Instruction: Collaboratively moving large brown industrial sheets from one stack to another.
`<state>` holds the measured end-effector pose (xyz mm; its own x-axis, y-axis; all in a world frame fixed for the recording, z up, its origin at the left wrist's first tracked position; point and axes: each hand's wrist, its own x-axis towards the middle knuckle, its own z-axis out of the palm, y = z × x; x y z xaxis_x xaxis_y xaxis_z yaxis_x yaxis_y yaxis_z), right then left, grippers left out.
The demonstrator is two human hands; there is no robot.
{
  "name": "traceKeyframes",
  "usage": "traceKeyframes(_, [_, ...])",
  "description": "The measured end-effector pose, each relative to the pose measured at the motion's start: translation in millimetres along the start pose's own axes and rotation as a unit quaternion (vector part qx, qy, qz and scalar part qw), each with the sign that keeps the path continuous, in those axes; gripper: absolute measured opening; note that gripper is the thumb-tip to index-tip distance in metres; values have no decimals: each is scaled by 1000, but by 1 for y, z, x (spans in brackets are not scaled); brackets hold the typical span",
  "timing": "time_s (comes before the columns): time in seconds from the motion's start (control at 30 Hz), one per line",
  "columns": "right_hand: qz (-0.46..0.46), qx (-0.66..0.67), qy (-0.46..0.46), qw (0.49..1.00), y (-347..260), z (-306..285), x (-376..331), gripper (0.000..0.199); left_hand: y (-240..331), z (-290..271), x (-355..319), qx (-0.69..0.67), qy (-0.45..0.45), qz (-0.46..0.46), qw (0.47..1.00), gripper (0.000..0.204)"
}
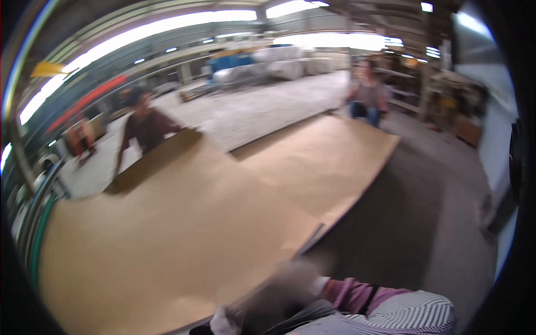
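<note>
A broad brown sheet (pixel 184 240), resembling kraft paper or thin board, fills much of the view. A second brown sheet or section (pixel 312 162) lies beyond it to the right. At the near edge, my right hand (pixel 287 287) appears in a dark glove with a pale cuff, below a purple sleeve. It is smeared by motion and its fingers do not show. Lower left of it, my left hand (pixel 230 319), with white at the wrist, is partly cut off by the frame. Both hands are by the sheet's near edge; whether either grips it is hidden.
A co-worker (pixel 146 125) bends at the sheet's raised far-left edge. Another person (pixel 368 95) is at the far right end. Wrapped white rolls (pixel 257 70) lie in the background. Green piping (pixel 42 240) runs along the left; a pale panel (pixel 491 106) stands right.
</note>
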<state>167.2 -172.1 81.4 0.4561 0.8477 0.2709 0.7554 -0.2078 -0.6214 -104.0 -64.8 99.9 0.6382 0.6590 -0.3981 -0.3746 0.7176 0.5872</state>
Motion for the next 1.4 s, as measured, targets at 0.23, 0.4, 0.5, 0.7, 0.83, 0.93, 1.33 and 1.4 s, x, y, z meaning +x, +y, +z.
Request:
traceKeyframes(0.23, [131,124,-72,981,-67,-33,12,31,-22,84,-16,-33,41,-51,997,34])
traceKeyframes(0.4, [312,342,-85,882,-102,-92,1,14,-11,91,-38,-48,24,-81,995,40])
traceKeyframes(0.5, [251,88,-31,963,-95,-83,0,19,14,76,-52,-69,91,-8,993,42])
traceKeyframes(0.7, [245,124,79,958,-79,-102,-1,17,5,75,-40,-79,88,-5,993,21])
traceKeyframes(0.83, [304,450,12,840,-89,-78,-7,30,-29,100,-21,114,183,-65,974,26])
traceKeyframes(0.93, [211,229,37,950,-71,-10,-6,24,-48,125,-20,-28,0,-70,997,30])
traceKeyframes(1.33, [270,448,35,851,-92,-84,-14,42,-4,42,-32,31,278,8,960,27])
traceKeyframes(1.4, [338,493,-60,800,-104,-45,-9,37,-10,87,-30,47,293,-58,953,24])
